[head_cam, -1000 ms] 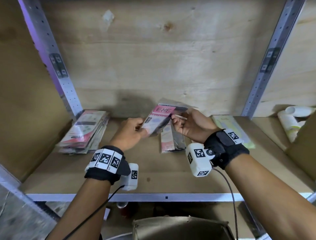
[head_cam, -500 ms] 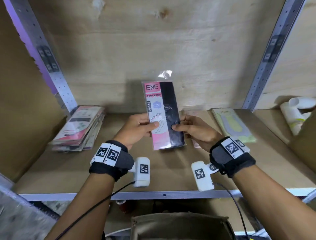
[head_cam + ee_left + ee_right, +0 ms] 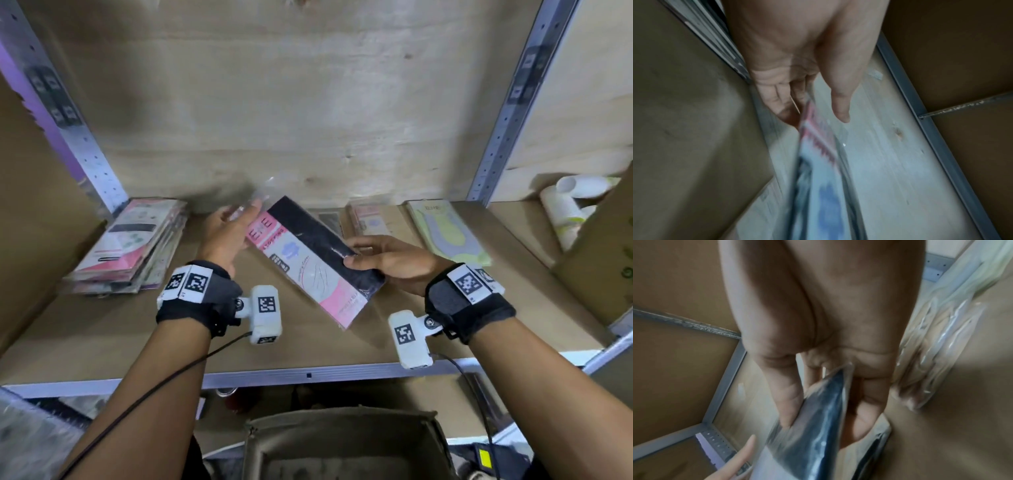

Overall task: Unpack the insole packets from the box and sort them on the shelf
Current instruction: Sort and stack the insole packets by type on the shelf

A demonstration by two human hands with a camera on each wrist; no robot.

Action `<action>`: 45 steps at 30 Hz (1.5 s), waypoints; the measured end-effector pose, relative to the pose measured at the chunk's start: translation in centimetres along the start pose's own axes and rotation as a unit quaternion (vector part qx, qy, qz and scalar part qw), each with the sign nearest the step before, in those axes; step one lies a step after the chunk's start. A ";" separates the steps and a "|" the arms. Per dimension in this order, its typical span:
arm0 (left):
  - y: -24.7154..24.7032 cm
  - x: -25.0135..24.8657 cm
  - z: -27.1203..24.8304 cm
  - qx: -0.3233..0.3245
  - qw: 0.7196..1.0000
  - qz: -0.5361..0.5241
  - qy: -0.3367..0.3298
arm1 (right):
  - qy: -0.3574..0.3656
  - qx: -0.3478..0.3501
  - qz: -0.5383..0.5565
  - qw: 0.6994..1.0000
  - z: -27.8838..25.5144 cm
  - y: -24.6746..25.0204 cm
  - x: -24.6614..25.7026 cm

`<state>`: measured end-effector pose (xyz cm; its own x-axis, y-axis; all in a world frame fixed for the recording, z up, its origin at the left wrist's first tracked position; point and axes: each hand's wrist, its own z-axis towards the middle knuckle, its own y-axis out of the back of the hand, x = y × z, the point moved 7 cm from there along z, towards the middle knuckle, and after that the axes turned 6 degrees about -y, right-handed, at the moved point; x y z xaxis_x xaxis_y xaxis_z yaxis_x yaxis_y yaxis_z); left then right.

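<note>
A pink and black insole packet point(image 3: 308, 260) hangs tilted over the middle of the shelf point(image 3: 308, 346), its top end pointing left and back. My right hand point(image 3: 352, 257) pinches its right edge, thumb on the black side and fingers underneath. The right wrist view shows that same right hand point(image 3: 828, 415) on the glossy packet point(image 3: 813, 426). My left hand point(image 3: 233, 229) is at the packet's top left corner with fingers straight. In the left wrist view the blurred packet point(image 3: 818, 162) lies against those fingers point(image 3: 785, 104), and the thumb stands apart.
A stack of pink packets point(image 3: 130, 246) lies at the shelf's left end. More packets point(image 3: 370, 219) and a green one point(image 3: 448, 233) lie at the back right. White rolls point(image 3: 565, 205) and a cardboard box point(image 3: 603, 257) stand far right. An open box point(image 3: 342, 445) sits below the shelf edge.
The packet, held upright by both hands half a second ago, now tilts left and sits lower. My left hand has let go of its side and slid to the top corner.
</note>
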<state>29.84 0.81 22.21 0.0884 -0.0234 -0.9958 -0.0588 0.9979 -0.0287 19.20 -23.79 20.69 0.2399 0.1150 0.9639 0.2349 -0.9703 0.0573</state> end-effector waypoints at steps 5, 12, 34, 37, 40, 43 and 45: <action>0.7 -0.3 -0.2 0.031 0.995 0.079 -0.057 | -0.046 0.028 -0.047 0.997 -0.9 0.1 -1.2; 1.0 -0.7 -1.0 0.079 0.978 0.173 -0.081 | -0.032 0.017 -0.086 0.996 -2.0 0.5 -0.9; 1.0 0.9 -1.7 0.060 0.997 -0.010 0.040 | 0.005 -0.057 -0.060 0.997 -2.8 1.8 0.5; 1.0 1.4 -1.2 0.070 0.996 0.005 0.048 | -0.001 -0.089 0.012 0.996 -2.3 2.4 0.4; -0.7 2.3 -1.9 0.143 0.985 0.062 0.074 | -0.010 -0.104 0.066 0.992 -1.6 2.2 0.2; -3.1 3.5 -3.4 0.246 0.960 0.095 0.097 | -0.019 -0.118 0.074 0.990 -0.9 1.4 0.4; -4.7 3.8 -4.3 0.297 0.946 0.091 0.094 | -0.018 -0.140 0.091 0.986 -0.3 1.0 0.4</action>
<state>26.20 -4.23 18.23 -0.0507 0.1976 -0.9790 0.5174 0.8436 0.1434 19.22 -24.82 21.20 0.2890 -0.0642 0.9552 -0.0837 -0.9956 -0.0416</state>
